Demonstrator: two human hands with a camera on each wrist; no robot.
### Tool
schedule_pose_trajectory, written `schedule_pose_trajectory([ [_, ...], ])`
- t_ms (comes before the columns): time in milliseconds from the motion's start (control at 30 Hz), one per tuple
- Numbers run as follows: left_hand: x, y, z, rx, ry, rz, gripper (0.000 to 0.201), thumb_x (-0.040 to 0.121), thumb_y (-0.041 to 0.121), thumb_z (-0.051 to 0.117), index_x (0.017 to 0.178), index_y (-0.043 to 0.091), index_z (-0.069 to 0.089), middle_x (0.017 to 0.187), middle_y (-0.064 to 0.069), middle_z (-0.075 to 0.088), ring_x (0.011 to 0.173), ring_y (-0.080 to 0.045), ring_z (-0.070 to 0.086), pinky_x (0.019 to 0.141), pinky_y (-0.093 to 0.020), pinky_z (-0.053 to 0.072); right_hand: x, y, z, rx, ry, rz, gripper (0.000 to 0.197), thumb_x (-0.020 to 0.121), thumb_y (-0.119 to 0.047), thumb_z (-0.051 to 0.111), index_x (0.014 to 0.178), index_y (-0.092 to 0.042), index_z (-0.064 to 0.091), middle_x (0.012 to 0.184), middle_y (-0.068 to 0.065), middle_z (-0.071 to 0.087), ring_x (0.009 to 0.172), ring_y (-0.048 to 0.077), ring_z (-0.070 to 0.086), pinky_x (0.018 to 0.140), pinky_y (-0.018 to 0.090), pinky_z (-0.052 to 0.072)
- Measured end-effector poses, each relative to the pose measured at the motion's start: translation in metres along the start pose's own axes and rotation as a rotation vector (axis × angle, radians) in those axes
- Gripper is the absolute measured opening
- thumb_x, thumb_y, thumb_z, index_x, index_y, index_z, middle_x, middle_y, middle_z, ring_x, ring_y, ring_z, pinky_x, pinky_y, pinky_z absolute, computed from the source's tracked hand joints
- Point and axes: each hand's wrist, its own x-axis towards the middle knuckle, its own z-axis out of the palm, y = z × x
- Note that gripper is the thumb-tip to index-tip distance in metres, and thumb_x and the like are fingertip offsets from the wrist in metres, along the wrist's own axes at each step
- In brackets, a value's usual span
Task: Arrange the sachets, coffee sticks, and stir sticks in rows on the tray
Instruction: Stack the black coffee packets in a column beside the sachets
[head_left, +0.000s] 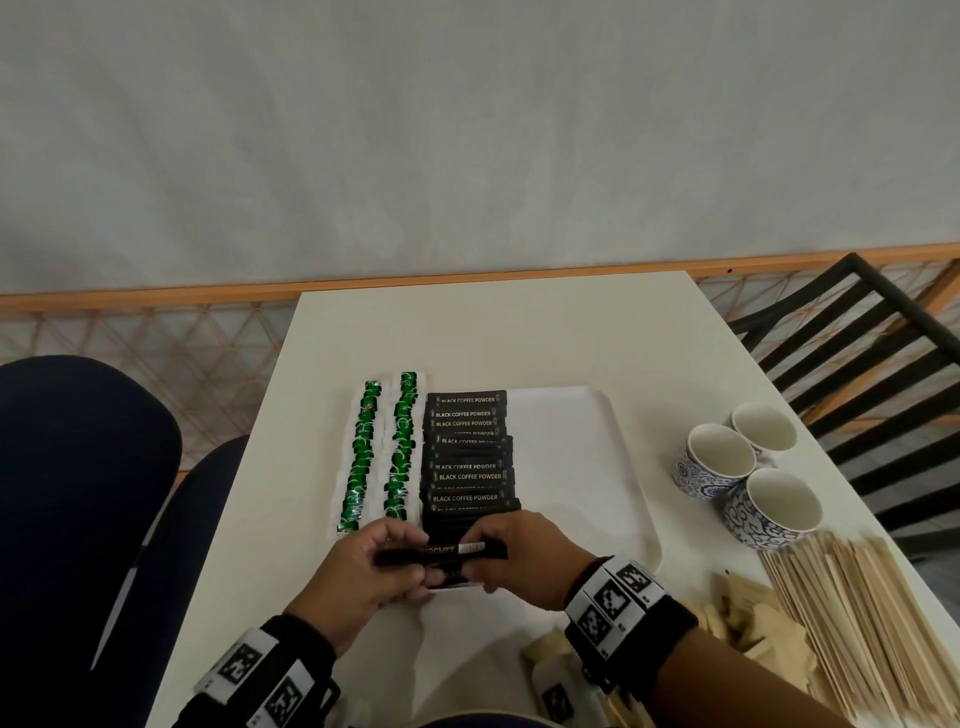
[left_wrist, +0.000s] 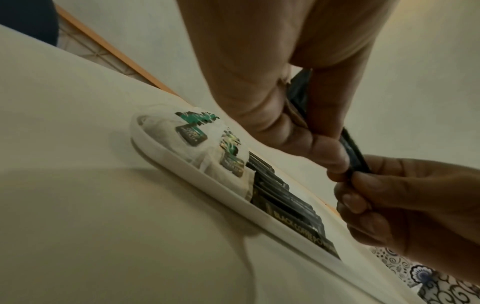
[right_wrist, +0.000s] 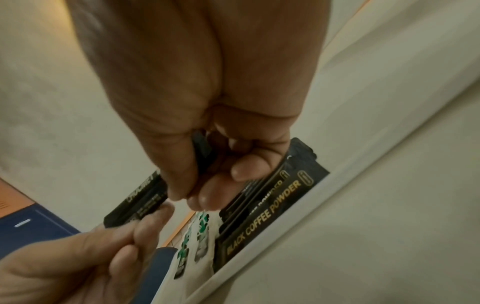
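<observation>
A white tray (head_left: 571, 467) lies on the white table. Two rows of green-and-white sachets (head_left: 379, 452) fill its left side, and a row of overlapping black coffee sticks (head_left: 467, 452) lies beside them. Just above the tray's near edge, both hands hold one black coffee stick (head_left: 441, 551) level. My left hand (head_left: 410, 564) pinches its left end and my right hand (head_left: 483, 558) pinches its right end. In the left wrist view the held stick (left_wrist: 353, 152) runs between the fingertips above the tray rim (left_wrist: 207, 181). The right wrist view shows the same stick (right_wrist: 145, 197) over the row of sticks (right_wrist: 272, 205).
Three blue-patterned cups (head_left: 717, 457) stand right of the tray. A spread of wooden stir sticks (head_left: 857, 623) and a pile of brown sachets (head_left: 753, 618) lie at the near right. A black chair (head_left: 857, 353) is beyond the table's right edge, a blue seat (head_left: 78, 467) to its left.
</observation>
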Motion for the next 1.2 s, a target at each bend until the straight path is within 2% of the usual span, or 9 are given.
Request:
schedule_pose_trajectory([
  [67,0.000,0.001,0.002,0.006,-0.019,-0.013,0.028,0.081,-0.023,0.056,0.103,-0.006,0.058,0.088,-0.025,0.071,0.075,-0.033,0.071,0.062,-0.031,0.059,0.000,0.003,0.000,0.052,0.010,0.026,0.013,0.086,-0.025,0.068,0.083,-0.036,0.061,0.078,-0.001,0.073,0.069,0.006,0.068,0.075,0.021,0.053],
  [233,0.002,-0.001,0.005,0.021,-0.009,-0.022,0.023,0.082,-0.020,0.057,0.101,-0.006,0.061,0.087,-0.029,0.070,0.075,-0.035,0.072,0.060,-0.029,0.059,-0.005,0.006,0.001,0.339,0.012,0.040,0.018,0.092,-0.033,0.063,0.105,-0.020,0.066,0.075,-0.005,0.068,0.063,0.011,0.066,0.062,0.022,0.049],
  [333,0.004,-0.003,0.011,0.090,0.032,0.037,0.023,0.080,-0.021,0.060,0.091,-0.003,0.069,0.084,-0.027,0.070,0.071,-0.031,0.072,0.059,-0.028,0.058,-0.007,0.009,-0.002,0.399,0.021,0.040,0.013,0.094,-0.028,0.061,0.102,-0.020,0.068,0.079,0.000,0.069,0.066,0.013,0.065,0.061,0.022,0.048],
  [467,0.011,-0.010,0.010,0.552,0.073,0.211,0.038,0.073,-0.005,0.077,0.087,0.030,0.077,0.091,0.002,0.073,0.079,-0.007,0.066,0.071,-0.014,0.050,-0.005,0.018,-0.005,0.271,0.131,0.083,0.017,0.082,-0.017,0.073,0.086,-0.034,0.069,0.079,-0.006,0.070,0.073,0.006,0.064,0.074,0.025,0.053],
  [567,0.010,-0.012,0.007,0.854,0.105,0.314,0.039,0.072,0.008,0.079,0.099,0.034,0.068,0.100,0.017,0.061,0.089,0.005,0.056,0.074,-0.005,0.041,-0.008,0.023,-0.007,0.066,0.178,0.091,0.018,0.082,-0.018,0.070,0.084,-0.035,0.064,0.082,-0.013,0.066,0.075,0.000,0.060,0.076,0.017,0.050],
  [667,0.011,-0.015,0.004,0.981,0.111,0.376,0.033,0.078,0.016,0.074,0.098,0.040,0.063,0.096,0.017,0.058,0.096,-0.001,0.051,0.079,-0.010,0.038,-0.012,0.026,-0.001,-0.140,0.169,0.069,0.011,0.087,-0.023,0.066,0.096,-0.030,0.066,0.088,-0.015,0.066,0.078,-0.001,0.056,0.068,0.005,0.040],
  [833,0.014,-0.019,0.007,1.125,0.080,0.419,0.022,0.083,0.031,0.070,0.104,0.036,0.068,0.083,0.026,0.049,0.090,-0.007,0.042,0.076,-0.008,0.030,-0.011,0.029,0.014,-0.201,0.251,0.067,0.012,0.088,-0.027,0.064,0.100,-0.026,0.068,0.095,-0.010,0.072,0.079,-0.002,0.056,0.066,0.000,0.034],
  [1067,0.021,-0.025,0.012,1.253,0.112,0.474,0.018,0.081,0.037,0.071,0.098,0.033,0.073,0.085,0.021,0.052,0.089,-0.011,0.039,0.079,-0.024,0.034,-0.006,0.032,0.018,-0.333,0.259,0.048,0.015,0.087,-0.029,0.062,0.100,-0.029,0.069,0.097,-0.010,0.071,0.093,0.012,0.062,0.088,0.027,0.045],
  [1200,0.026,-0.027,0.012,1.375,0.136,0.509,0.014,0.062,0.035,0.082,0.073,0.036,0.073,0.067,0.018,0.056,0.071,-0.009,0.041,0.061,-0.026,0.043,-0.004,0.033,0.020,-0.420,0.266,0.020,0.015,0.088,-0.030,0.059,0.100,-0.029,0.067,0.100,-0.010,0.067,0.100,0.014,0.056,0.089,0.030,0.037],
])
